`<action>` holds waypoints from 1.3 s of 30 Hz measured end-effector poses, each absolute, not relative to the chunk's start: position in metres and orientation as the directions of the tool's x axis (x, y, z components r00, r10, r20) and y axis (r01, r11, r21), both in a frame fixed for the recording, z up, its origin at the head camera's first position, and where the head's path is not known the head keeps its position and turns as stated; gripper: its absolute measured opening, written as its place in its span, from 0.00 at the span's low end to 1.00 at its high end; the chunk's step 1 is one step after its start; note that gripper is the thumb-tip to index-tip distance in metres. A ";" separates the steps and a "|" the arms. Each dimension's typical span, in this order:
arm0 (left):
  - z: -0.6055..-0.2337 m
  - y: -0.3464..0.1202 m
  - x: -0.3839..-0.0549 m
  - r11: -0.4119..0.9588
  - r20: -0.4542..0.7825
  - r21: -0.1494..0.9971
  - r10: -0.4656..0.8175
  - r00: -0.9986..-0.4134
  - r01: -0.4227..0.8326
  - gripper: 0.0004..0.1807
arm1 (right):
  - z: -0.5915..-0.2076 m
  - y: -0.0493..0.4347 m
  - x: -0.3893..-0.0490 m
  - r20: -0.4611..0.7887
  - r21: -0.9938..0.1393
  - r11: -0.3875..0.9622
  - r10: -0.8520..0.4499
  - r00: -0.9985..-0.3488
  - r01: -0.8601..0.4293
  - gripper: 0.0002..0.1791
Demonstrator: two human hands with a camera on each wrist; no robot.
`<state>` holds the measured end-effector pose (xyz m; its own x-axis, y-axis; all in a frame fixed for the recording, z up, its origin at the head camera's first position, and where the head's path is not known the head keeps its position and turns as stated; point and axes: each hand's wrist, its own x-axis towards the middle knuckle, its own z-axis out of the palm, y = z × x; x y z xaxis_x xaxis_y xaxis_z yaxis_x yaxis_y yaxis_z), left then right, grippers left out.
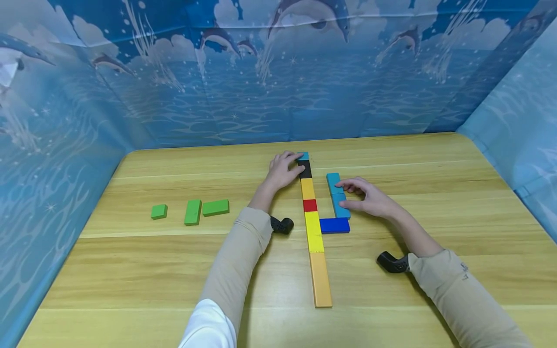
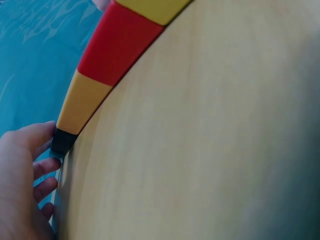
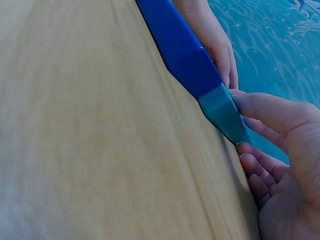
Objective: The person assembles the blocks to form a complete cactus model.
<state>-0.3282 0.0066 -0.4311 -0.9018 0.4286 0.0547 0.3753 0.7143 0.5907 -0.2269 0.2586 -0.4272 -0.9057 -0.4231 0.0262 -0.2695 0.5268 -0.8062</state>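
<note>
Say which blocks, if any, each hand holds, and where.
The left hand touches the left parts of the black block and turquoise block beyond; the right hand, the right parts of two turquoise blocks. Whether either grips cannot be told.

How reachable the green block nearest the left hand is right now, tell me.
Likely yes: only bare tabletop shows between the left hand and that green block, though the hand would first have to leave the black block.
</note>
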 end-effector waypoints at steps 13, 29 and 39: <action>-0.431 0.005 -0.329 0.679 0.071 0.643 0.408 -0.910 0.354 0.25 | -0.427 0.258 -0.228 0.026 -0.803 0.531 -0.424 -0.905 -0.272 0.26; -0.411 -0.016 -0.313 0.434 0.312 0.781 0.354 -0.882 0.450 0.25 | -0.426 0.258 -0.228 0.025 -0.808 0.526 -0.422 -0.906 -0.267 0.26; -0.403 -0.068 -0.279 0.439 0.402 0.712 0.385 -0.831 0.548 0.25 | -0.425 0.258 -0.224 0.006 -0.810 0.529 -0.423 -0.906 -0.252 0.27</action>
